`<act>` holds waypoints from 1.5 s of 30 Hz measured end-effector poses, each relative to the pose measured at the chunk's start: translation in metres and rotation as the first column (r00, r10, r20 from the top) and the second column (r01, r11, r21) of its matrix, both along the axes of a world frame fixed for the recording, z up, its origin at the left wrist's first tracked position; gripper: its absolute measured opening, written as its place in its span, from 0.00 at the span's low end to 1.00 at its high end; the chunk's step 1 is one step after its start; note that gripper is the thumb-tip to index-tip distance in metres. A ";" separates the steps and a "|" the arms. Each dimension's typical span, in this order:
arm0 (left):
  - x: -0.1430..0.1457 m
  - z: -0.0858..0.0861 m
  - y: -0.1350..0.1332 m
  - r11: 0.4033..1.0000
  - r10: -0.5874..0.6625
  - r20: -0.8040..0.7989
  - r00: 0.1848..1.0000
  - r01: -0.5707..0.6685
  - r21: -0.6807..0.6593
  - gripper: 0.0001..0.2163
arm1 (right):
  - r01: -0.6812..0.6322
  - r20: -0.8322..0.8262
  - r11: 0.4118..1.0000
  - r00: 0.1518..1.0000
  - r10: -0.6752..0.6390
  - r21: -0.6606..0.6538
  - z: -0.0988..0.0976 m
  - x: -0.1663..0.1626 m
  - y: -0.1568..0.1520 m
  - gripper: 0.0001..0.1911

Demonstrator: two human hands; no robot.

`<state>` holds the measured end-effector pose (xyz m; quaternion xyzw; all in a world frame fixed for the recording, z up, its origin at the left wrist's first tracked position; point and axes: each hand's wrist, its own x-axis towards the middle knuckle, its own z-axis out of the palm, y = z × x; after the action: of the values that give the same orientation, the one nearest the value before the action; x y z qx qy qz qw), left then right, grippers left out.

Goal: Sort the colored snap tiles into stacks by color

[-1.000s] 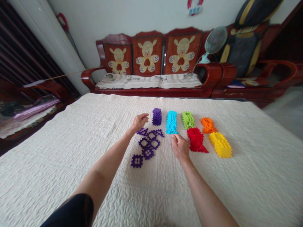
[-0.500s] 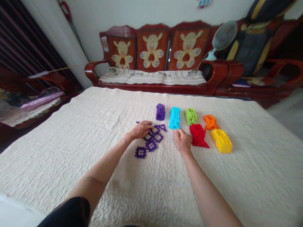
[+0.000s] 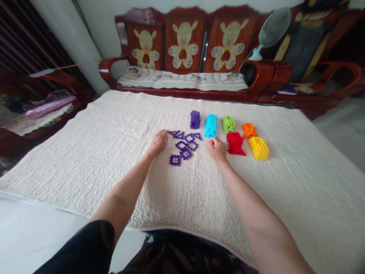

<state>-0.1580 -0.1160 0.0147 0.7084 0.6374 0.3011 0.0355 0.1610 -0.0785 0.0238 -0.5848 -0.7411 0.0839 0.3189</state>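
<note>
Flat purple interlocking building pieces (image 3: 186,153), squares with window-like openings and some triangles, lie loosely spread on the quilted cover. My left hand (image 3: 159,143) is at their left edge, its fingers stretched out beside the purple triangular pieces (image 3: 177,134); it appears to hold nothing. My right hand (image 3: 218,149) rests closed on the cover, just in front of the stack of light blue pieces (image 3: 211,125). Whatever may be inside its curled fingers is hidden. A stack of purple pieces (image 3: 195,119) lies behind the loose ones.
Right of my right hand lie red pieces (image 3: 235,143), green pieces (image 3: 228,124), orange pieces (image 3: 249,130) and yellow pieces (image 3: 259,148) in stacks. Beyond the cover (image 3: 119,125) stands a wooden sofa (image 3: 182,93) with a fan (image 3: 273,28) at its right.
My left hand has moved left off the loose purple pieces to their left edge. My right hand stays closed near the light blue stack. The view has tilted downward.
</note>
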 end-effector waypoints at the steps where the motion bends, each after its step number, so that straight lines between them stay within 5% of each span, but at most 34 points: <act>1: -0.002 0.000 -0.003 1.000 0.012 0.007 1.000 -0.012 0.003 0.20 | -0.025 0.007 1.000 1.000 0.025 0.012 -0.001 0.000 -0.002 0.17; 13: -0.065 0.020 -0.060 0.945 0.301 -0.203 0.932 -0.320 -0.065 0.11 | -0.229 0.068 0.968 0.973 0.222 0.106 -0.012 0.007 -0.036 0.13; 30: -0.058 0.019 -0.049 0.932 0.315 -0.240 0.918 -0.347 -0.106 0.15 | -0.299 -0.042 0.946 0.951 0.307 0.127 -0.007 0.005 -0.044 0.13; 34: -0.059 0.018 -0.049 0.933 0.319 -0.222 0.921 -0.346 -0.096 0.15 | -0.448 -0.100 0.882 0.881 0.463 0.145 0.003 -0.023 -0.063 0.14; 38: -0.059 0.018 -0.050 0.935 0.323 -0.194 0.926 -0.344 -0.085 0.15 | -0.598 0.016 0.789 0.798 0.602 0.144 0.016 -0.059 -0.085 0.14; 45: -0.060 0.015 -0.049 0.939 0.319 -0.183 0.930 -0.336 -0.068 0.14 | -0.684 0.233 0.729 0.714 0.660 0.032 0.026 -0.076 -0.100 0.15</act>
<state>-0.2179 -0.1650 0.0295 0.6126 0.7613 0.2096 -0.0346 0.0849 -0.1782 0.0499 -0.2612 -0.9352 0.0900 0.2214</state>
